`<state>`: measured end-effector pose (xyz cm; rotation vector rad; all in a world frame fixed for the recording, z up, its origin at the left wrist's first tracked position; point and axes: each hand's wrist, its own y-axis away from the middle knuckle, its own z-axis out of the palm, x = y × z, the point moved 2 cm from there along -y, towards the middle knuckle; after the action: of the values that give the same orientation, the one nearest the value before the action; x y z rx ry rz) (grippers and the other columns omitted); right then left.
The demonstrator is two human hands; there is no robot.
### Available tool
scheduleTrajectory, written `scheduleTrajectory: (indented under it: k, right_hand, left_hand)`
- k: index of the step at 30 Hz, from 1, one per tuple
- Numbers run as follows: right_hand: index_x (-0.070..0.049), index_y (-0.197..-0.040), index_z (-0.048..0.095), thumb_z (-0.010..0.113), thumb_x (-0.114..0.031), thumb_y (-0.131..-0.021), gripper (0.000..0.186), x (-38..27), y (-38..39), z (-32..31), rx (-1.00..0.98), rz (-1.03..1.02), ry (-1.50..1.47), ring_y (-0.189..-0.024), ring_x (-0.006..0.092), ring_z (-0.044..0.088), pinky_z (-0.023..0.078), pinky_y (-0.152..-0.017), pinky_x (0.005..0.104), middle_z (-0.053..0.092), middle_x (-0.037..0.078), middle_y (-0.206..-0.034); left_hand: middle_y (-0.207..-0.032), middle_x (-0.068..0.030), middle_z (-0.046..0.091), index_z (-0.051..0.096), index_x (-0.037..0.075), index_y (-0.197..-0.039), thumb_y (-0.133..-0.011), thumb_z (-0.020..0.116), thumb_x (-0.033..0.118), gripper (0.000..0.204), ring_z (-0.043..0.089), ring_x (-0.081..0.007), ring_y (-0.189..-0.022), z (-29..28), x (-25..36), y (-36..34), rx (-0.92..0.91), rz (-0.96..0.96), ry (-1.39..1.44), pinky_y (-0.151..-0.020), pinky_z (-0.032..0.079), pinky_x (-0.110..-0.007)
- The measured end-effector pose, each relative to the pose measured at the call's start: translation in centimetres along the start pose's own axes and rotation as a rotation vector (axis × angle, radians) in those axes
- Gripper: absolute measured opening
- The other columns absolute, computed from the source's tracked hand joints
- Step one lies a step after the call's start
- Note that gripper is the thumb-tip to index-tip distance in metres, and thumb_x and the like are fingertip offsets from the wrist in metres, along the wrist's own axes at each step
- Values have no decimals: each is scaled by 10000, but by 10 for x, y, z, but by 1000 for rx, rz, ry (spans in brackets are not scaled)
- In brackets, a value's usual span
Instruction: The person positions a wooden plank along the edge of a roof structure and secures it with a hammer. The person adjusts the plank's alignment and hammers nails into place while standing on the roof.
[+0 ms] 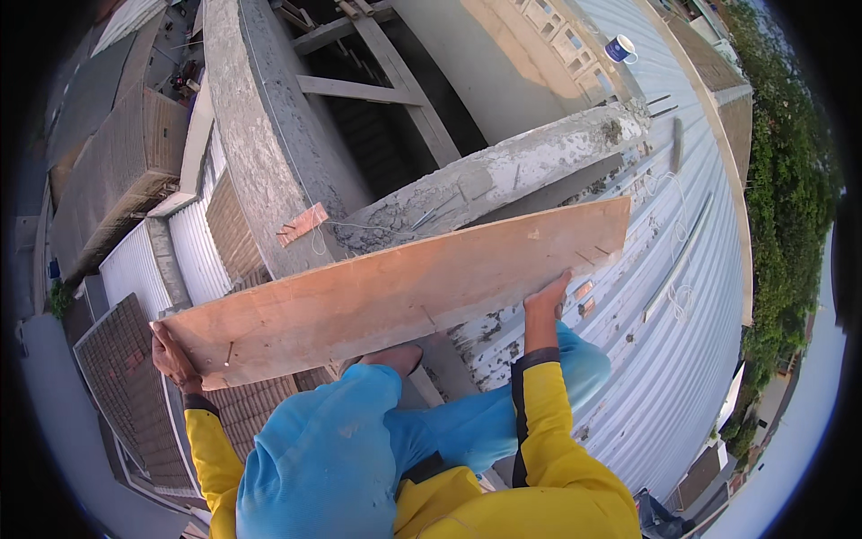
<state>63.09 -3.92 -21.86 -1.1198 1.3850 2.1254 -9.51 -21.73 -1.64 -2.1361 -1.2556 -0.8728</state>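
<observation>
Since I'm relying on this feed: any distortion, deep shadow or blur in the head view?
In the head view, the fisheye bows the metal roof edge and the corners go black; in the head view, the wooden board shows clearly, nails included, while the opening beyond it sinks into shadow.

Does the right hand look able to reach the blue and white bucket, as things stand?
Probably not: the right hand is gripping the lower edge of the long board, and the bucket stands well beyond, past the concrete beam.
</observation>
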Motion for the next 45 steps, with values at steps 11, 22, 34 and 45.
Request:
scheduleTrajectory:
  k: [11,22,34,45]
  right_hand:
    - [5,-1488,507,630,-346,-982,629,-2,-64,146,-128,179,135,-1317,337,578,449,-1137,505,569,146,-1481]
    - [-26,-1461,518,627,-288,-971,566,-8,-199,145,-346,127,307,-1282,319,605,492,-1094,475,590,130,-1444]
    - [-151,-1533,487,626,-499,-992,659,46,-29,115,-549,479,72,-1397,347,491,378,-1168,562,528,104,-1539]
    - [29,-1436,541,646,-376,-994,609,-48,-53,180,-489,219,190,-1285,387,611,497,-1102,536,603,192,-1425]
  left_hand:
    - [-808,32,592,630,16,-886,-972,768,396,413,469,-53,-755,-36,69,43,-74,146,71,-653,416,-249]
    - [-822,-38,675,683,-8,-937,-944,773,439,456,587,-109,-782,37,55,128,-185,-64,135,-709,515,-326]
    - [-834,-76,692,662,-12,-940,-972,726,471,488,635,-148,-808,25,53,140,-152,-63,95,-742,524,-350]
    - [-1165,-88,695,585,-7,-1318,-959,775,340,534,664,-160,-1015,82,115,122,-594,-176,524,-888,570,-325]
